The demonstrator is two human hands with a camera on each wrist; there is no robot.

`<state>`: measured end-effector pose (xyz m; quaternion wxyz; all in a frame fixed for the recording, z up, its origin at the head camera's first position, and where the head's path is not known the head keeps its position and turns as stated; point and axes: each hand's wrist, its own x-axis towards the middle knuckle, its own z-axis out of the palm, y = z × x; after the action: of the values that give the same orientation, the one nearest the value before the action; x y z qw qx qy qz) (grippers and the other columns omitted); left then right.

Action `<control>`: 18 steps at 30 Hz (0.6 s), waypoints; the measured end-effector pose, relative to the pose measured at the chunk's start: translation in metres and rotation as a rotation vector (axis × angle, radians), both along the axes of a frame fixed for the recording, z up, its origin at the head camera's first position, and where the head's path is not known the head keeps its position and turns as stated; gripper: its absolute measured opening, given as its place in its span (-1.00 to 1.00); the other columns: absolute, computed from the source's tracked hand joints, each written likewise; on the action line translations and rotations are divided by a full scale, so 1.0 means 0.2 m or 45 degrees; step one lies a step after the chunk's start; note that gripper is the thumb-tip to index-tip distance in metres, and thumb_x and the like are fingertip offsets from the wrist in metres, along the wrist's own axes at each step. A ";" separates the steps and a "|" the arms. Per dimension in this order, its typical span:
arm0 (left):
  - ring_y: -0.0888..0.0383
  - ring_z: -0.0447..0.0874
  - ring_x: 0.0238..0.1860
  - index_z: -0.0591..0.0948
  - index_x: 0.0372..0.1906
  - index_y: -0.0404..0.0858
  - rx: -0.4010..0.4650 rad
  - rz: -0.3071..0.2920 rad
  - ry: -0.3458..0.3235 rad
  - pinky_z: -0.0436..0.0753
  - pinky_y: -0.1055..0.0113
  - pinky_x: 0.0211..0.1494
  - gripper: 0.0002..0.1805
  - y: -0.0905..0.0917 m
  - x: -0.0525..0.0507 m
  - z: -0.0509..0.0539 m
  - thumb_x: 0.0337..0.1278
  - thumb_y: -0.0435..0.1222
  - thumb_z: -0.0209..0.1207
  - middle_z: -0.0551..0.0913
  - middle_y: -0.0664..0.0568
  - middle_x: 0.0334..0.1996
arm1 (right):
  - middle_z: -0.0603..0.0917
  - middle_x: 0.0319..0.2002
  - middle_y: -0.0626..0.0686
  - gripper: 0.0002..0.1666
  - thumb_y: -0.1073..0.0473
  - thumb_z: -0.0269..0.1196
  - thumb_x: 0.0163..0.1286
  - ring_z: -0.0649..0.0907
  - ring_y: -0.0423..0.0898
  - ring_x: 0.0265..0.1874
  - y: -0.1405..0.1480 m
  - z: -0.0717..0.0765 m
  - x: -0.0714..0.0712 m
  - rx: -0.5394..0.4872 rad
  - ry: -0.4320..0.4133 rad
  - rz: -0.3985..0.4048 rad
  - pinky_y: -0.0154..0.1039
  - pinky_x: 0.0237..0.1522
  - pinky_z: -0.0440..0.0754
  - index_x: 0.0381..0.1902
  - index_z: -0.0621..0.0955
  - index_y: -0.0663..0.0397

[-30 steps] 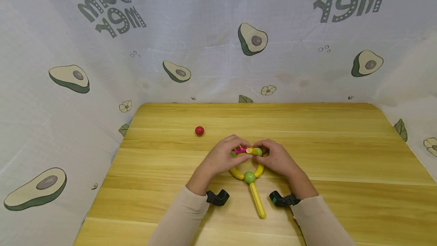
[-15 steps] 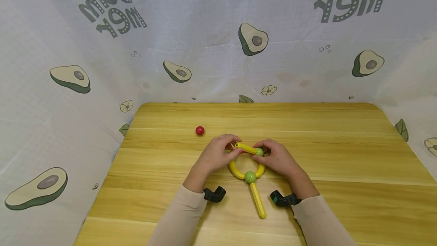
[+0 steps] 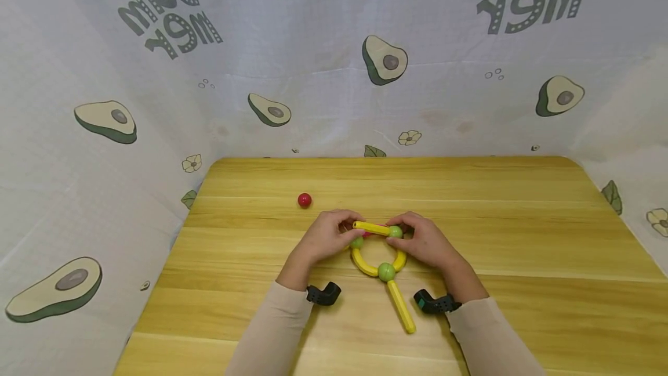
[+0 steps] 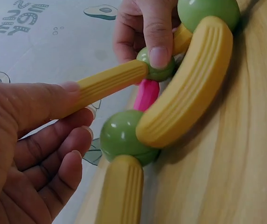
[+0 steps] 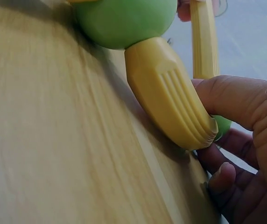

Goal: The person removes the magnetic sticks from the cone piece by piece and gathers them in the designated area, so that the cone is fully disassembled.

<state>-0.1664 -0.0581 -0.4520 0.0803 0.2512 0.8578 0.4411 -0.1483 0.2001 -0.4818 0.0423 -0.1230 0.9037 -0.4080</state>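
Observation:
A ring of toy building pieces lies on the table, made of curved yellow sticks (image 3: 363,264), green balls (image 3: 386,272) and a pink stick (image 4: 146,95). My left hand (image 3: 327,235) pinches the free end of a straight yellow stick (image 3: 373,227) between thumb and fingers. That stick's other end meets a green ball (image 4: 156,65), which my right hand (image 3: 421,239) grips. Close by the left hand, another green ball (image 4: 126,135) joins a curved stick, the pink stick and one more yellow stick (image 4: 119,191). From the front ball a straight yellow stick (image 3: 401,306) points toward me.
A red ball (image 3: 305,200) sits on the wooden table (image 3: 522,219), behind and left of the ring. Black straps with cameras (image 3: 323,293) are on both wrists. A white cloth (image 3: 323,62) printed with avocados hangs behind the table.
The yellow stick at the right green ball has swung from pointing toward the camera to lying leftward. My left hand has shifted slightly left. The front stick has turned a little rightward.

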 end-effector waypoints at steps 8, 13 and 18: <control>0.24 0.57 -0.28 0.73 0.03 -0.16 0.084 0.043 -0.138 0.59 0.44 -0.18 -0.75 -0.01 -0.01 -0.04 0.36 -0.17 0.30 0.71 0.04 -0.24 | 0.69 -0.07 -0.02 -0.66 0.11 0.46 0.31 0.58 -0.09 -0.14 0.00 0.00 0.00 -0.005 0.005 0.004 -0.18 -0.03 0.56 0.03 0.71 -0.07; 0.19 0.58 -0.26 0.72 0.06 -0.14 0.139 0.121 -0.157 0.59 0.39 -0.17 -0.74 -0.05 -0.02 -0.02 0.37 -0.15 0.28 0.71 0.03 -0.21 | 0.68 -0.04 0.02 -0.63 0.15 0.44 0.31 0.57 -0.06 -0.10 0.03 0.01 0.00 -0.006 0.015 -0.045 -0.10 0.04 0.54 0.07 0.69 -0.01; 0.14 0.57 -0.23 0.70 0.07 -0.14 0.164 0.170 -0.137 0.59 0.34 -0.15 -0.74 -0.13 -0.05 0.00 0.34 -0.22 0.31 0.69 0.00 -0.19 | 0.67 -0.01 0.06 -0.61 0.15 0.43 0.33 0.57 -0.03 -0.09 0.04 0.01 0.00 0.005 0.005 -0.066 -0.05 0.06 0.54 0.10 0.67 0.03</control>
<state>-0.1764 -0.0849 -0.4528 0.0805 0.1741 0.8370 0.5124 -0.1488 0.2089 -0.4791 0.0301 -0.1003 0.9075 -0.4069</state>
